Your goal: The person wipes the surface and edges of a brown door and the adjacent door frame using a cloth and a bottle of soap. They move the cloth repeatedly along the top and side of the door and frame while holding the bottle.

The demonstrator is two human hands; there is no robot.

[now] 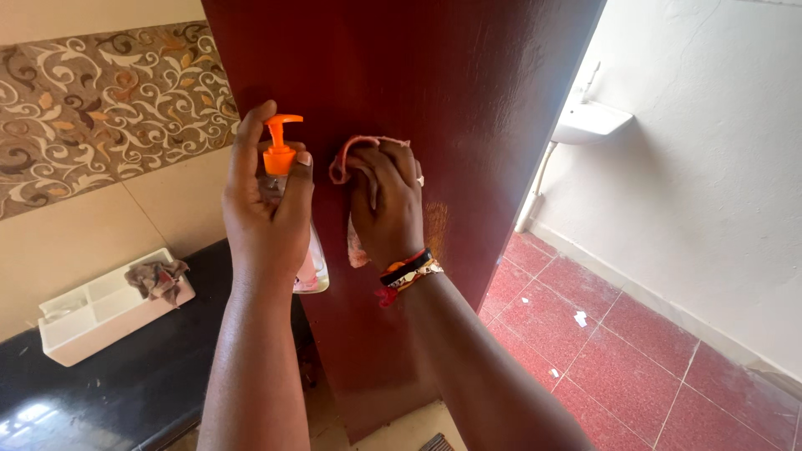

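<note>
My left hand (pixel 266 213) is wrapped around a clear pump bottle (pixel 310 266) with an orange pump head (pixel 281 144), held upright and close against the dark red door (pixel 468 92). Fingers curl round the bottle body, thumb side near the pump; pinkish liquid shows low in the bottle below my palm. Index finger stands up beside the nozzle, not pressing on it as far as I can tell.

My right hand (pixel 386 205) is clenched on a pink cloth (pixel 352 163), pushed flat to the door face just right of the bottle. The cloth bunches over my knuckles and a bit hangs under the hand. Wrist has red, black and patterned bands (pixel 408 271). An orange-brown smear (pixel 435 227) sits on the door right beside that hand.

Left of the door: black counter (pixel 125 392) with a white tray (pixel 96 313), a crumpled grey-brown rag (pixel 157 277) lying on it. Wall behind is beige tile with a floral patterned band (pixel 100 108).

Right of the door: red tiled floor (pixel 635 367), white wall, a white wall-hung basin (pixel 589 123) with a pipe running down below it.
</note>
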